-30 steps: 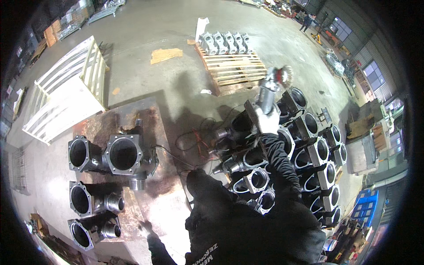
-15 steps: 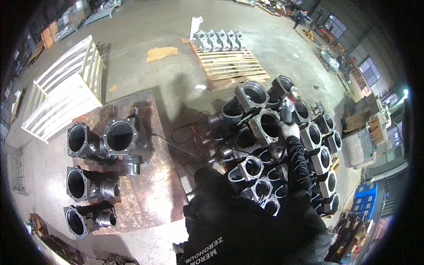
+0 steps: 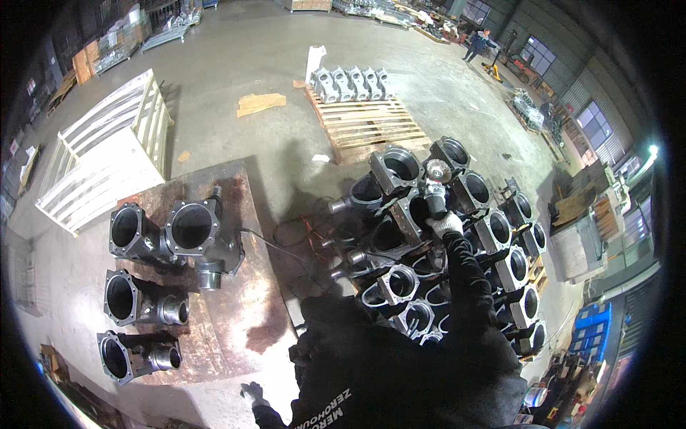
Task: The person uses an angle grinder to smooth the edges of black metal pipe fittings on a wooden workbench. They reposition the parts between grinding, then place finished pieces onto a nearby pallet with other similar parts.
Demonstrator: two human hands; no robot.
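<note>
Over dark castings (image 3: 406, 223), the right hand (image 3: 447, 224) holds a grinder (image 3: 435, 201).

We had a big wkshop w/ a grey conc. floor (image 3: 236, 43), shiny in spots, shadowed nr ctr. Up R we saw a ribbed wall (image 3: 573, 94) w/ a paned near window (image 3: 594, 123) & a far window (image 3: 537, 56), both pale bluish. A lamp (image 3: 653, 150) glared at far R. On our L we had a white slatted crate (image 3: 148, 136); past ctr, a wood pallet (image 3: 368, 125), w/ a tan sheet (image 3: 261, 104) flat on the floor btwn them. Over R we saw a grey box (image 3: 580, 250) &, below it, a blue stack (image 3: 593, 330). Top L, brown boards (image 3: 84, 64) stood in a dim corner.
</note>
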